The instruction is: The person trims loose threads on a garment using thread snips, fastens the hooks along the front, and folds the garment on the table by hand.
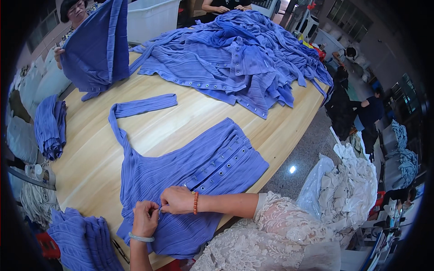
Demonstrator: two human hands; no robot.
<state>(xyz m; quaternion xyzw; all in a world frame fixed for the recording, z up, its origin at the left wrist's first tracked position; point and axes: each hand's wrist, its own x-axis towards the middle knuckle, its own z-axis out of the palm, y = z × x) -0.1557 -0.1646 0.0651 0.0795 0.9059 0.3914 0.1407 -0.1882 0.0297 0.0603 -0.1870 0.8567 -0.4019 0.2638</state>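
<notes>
A blue ribbed halter top [158, 174] lies spread before me, its long strap [143, 106] stretched away across the wood. Along its front opening run a row of metal eyelets [221, 173] and, facing them, a row of small hooks. My left hand [145, 220], with a pale bangle at the wrist, pinches the opening's edge near the lower left. Right beside it, my right hand [177, 199], wearing a beaded bracelet, pinches the same edge. The fingertips nearly meet; a small metal piece glints between them, too hidden to name exactly.
A large heap of blue garments [235, 49] covers the wooden table's [90, 149] far side. Folded blue stacks [83, 239] lie at the left. Across the table, a person holds up a blue garment [99, 49]. Dark tweezers [120, 250] rest near my left forearm.
</notes>
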